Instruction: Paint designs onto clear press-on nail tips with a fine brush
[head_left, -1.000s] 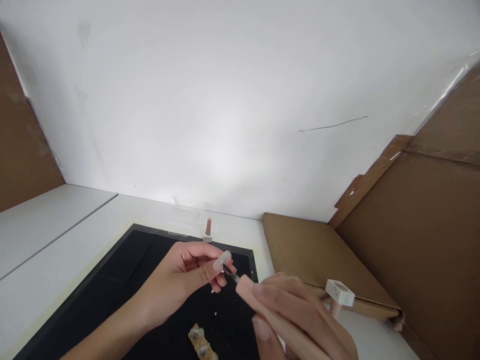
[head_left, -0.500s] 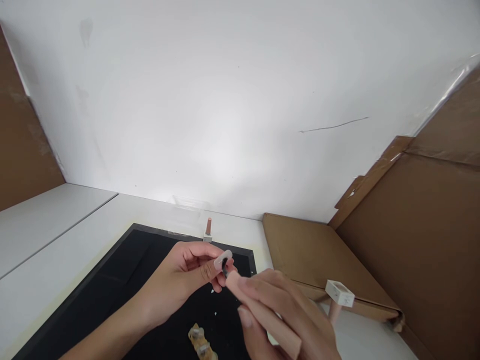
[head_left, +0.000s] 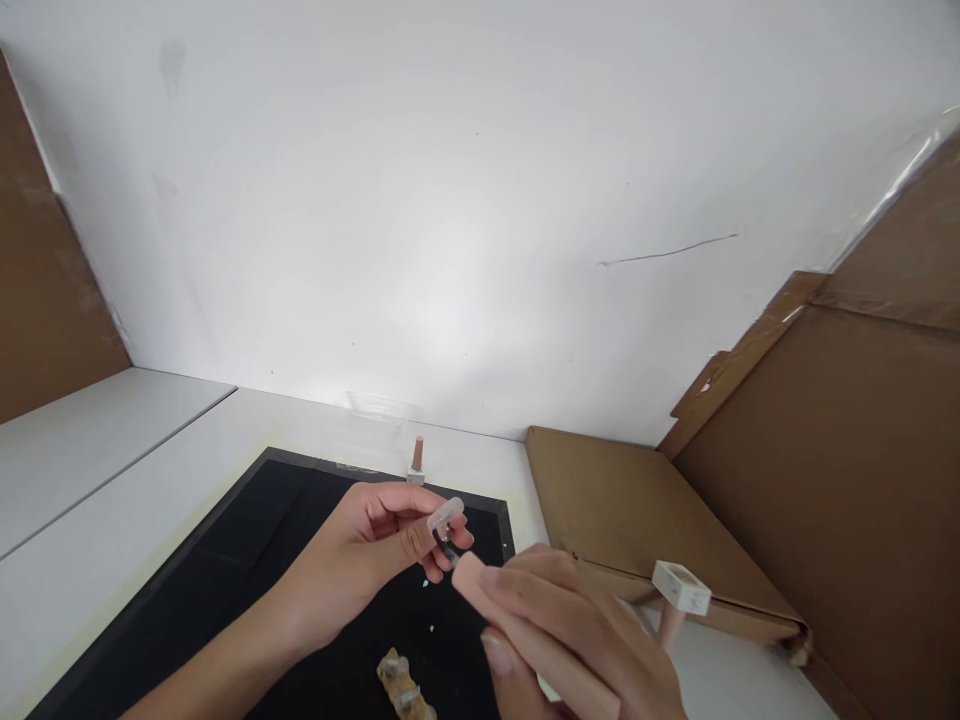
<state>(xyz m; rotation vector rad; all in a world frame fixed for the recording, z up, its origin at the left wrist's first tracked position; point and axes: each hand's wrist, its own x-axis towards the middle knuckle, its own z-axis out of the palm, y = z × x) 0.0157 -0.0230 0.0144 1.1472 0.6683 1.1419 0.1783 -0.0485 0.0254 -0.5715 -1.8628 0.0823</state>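
Note:
My left hand [head_left: 360,560] is raised over the black mat, its fingers loosely bent under the thumb. A long, translucent nail [head_left: 448,513] covers the thumb's tip, pointing up and to the right. In my right hand [head_left: 585,630] is a nail polish brush [head_left: 510,620] with a long pale-pink handle, gripped between thumb and fingers. Its dark bristles [head_left: 442,543] are at the lower end of that nail, by the thumb. Below my hands lies a lumpy tan strip [head_left: 405,685] bearing clear pieces, cut off by the frame's bottom edge.
The black mat [head_left: 247,540] has small white bits on it. A nail polish bottle [head_left: 417,460] with a pink cap stands at its back edge. Right of my right hand is a white block-shaped bottle [head_left: 681,587] with a pink part beneath. A flat cardboard box [head_left: 637,500] lies at the right.
The brush bristles have drawn back from the middle of the nail to its lower end. My right hand has shifted slightly right and down; my left hand stays almost still.

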